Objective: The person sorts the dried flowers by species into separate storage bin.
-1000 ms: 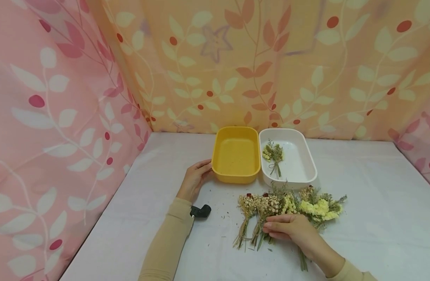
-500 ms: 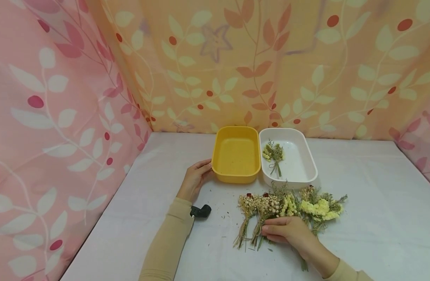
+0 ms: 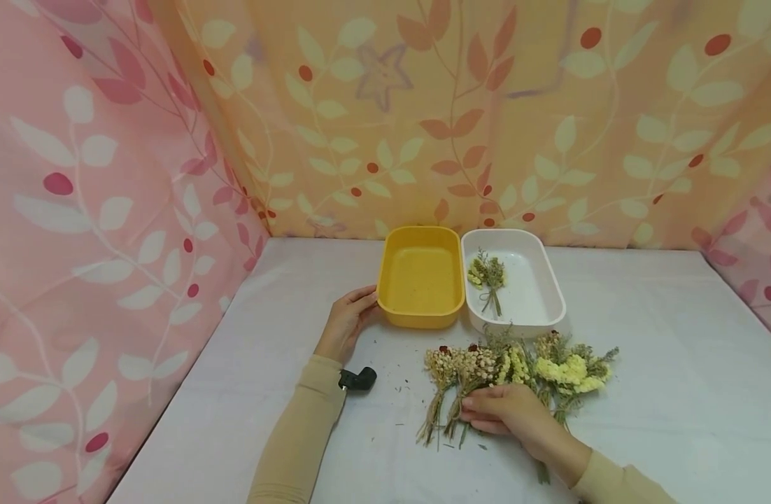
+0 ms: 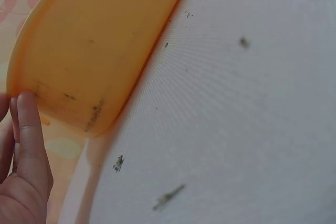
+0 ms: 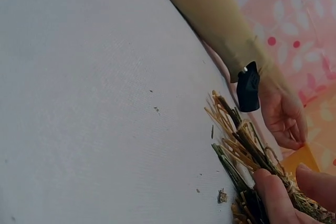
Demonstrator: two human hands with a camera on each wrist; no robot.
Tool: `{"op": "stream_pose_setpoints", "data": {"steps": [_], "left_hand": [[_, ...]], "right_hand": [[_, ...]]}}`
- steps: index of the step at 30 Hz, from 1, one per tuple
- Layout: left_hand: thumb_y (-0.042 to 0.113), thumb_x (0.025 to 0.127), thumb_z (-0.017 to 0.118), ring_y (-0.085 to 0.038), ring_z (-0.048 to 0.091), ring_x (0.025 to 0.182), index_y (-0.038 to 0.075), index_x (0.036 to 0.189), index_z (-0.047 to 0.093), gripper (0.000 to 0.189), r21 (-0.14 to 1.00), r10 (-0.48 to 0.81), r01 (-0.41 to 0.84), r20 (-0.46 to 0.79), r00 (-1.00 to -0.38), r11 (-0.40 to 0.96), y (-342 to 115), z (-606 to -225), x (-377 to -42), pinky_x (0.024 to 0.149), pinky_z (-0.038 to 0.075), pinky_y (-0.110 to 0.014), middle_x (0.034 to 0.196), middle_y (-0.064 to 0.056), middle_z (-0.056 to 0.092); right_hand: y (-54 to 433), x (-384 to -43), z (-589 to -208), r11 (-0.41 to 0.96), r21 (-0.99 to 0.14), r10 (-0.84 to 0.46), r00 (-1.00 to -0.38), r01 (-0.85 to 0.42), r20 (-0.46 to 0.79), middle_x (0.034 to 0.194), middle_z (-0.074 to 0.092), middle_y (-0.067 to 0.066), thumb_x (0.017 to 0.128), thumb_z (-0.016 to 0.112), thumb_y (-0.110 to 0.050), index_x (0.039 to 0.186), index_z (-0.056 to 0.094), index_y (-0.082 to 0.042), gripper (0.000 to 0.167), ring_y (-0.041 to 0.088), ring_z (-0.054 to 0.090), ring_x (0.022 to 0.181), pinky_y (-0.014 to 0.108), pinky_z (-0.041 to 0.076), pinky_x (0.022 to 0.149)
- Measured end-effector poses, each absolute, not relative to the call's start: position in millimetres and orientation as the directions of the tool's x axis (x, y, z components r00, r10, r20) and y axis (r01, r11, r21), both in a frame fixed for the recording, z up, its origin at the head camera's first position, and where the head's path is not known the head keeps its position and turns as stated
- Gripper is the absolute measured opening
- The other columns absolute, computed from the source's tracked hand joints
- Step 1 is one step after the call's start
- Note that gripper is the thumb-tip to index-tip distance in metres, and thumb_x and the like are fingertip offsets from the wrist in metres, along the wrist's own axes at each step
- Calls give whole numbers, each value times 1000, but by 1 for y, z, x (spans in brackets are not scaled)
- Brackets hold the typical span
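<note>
My left hand (image 3: 348,322) touches the left wall of a yellow plastic box (image 3: 421,318), its fingers (image 4: 30,129) fairly straight near the rim. Over a row of tied dried-flower bunches, my right hand (image 3: 514,416) has its fingertips beside the stems of a beige bunch with a dark red bloom (image 3: 476,367). Seen from the right wrist, thumb and fingers stand apart around twine-tied stems (image 5: 252,145). Another beige bunch (image 3: 441,367) lies just left of it. Yellow-flowered bunches (image 3: 571,371) lie to the right, their stems partly hidden by the hand.
A white box (image 3: 543,280) stands against the yellow one and contains a small yellow-flowered bunch (image 3: 488,276). Bits of dried plant lie scattered over the white tablecloth (image 3: 688,392). Patterned fabric (image 3: 335,140) closes off the back and sides. A black wrist camera (image 3: 358,379) sits on the left wrist.
My right hand has shifted a little to the left, up to the stems of the second beige bunch. My left hand stays at the yellow box. The head view has turned slightly.
</note>
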State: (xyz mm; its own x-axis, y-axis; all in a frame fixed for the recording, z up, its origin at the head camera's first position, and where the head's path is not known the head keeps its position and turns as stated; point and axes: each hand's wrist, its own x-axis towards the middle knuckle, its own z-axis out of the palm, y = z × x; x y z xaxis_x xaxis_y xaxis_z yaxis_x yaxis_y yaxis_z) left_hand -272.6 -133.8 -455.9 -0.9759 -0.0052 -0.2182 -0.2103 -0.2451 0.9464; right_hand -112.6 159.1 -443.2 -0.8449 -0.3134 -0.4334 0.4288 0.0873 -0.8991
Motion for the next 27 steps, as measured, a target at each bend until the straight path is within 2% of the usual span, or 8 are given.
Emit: {"op": "stream_pose_setpoints", "data": {"steps": [3,7,14,19,27], "left_hand": [[9,97,64,-24,64,110,-1,133,60,38,945,-9,-216,-225,-974,-244,-134,-455,-272,95,57,-26,135,-19,61],[9,96,64,-23,65,110,-1,133,61,38,943,-13,-226,-236,-972,-246,-134,-454,-272,99,55,-30,134,-18,61],[9,96,65,-25,64,112,-2,132,60,38,942,-15,-224,-235,-972,-251,-133,-454,-273,94,57,-27,135,-19,61],[8,96,64,-26,64,113,-3,133,60,38,942,-8,-215,-224,-974,-258,-133,-454,-272,91,58,-24,134,-19,61],[8,96,65,-25,64,112,-3,133,59,39,942,-8,-213,-222,-975,-261,-133,-455,-272,94,57,-26,135,-20,60]], "right_hand": [[158,-115,-445,67,-892,-313,-840,447,-444,107,75,18,91,72,-16,130,48,23,60,20,75,93,28,61,83],[156,-117,-444,71,-896,-308,-844,439,-439,101,76,17,91,72,-16,124,56,20,51,18,76,88,28,61,80],[151,-123,-444,55,-892,-261,-856,449,-447,89,77,16,90,73,-16,110,67,12,35,16,76,76,28,62,74],[149,-124,-444,48,-886,-255,-852,461,-457,87,77,14,91,73,-17,110,67,12,35,15,76,75,28,62,74],[150,-124,-445,2,-870,-259,-840,493,-477,84,77,10,92,70,-13,110,67,11,30,15,76,74,28,62,74]]}}
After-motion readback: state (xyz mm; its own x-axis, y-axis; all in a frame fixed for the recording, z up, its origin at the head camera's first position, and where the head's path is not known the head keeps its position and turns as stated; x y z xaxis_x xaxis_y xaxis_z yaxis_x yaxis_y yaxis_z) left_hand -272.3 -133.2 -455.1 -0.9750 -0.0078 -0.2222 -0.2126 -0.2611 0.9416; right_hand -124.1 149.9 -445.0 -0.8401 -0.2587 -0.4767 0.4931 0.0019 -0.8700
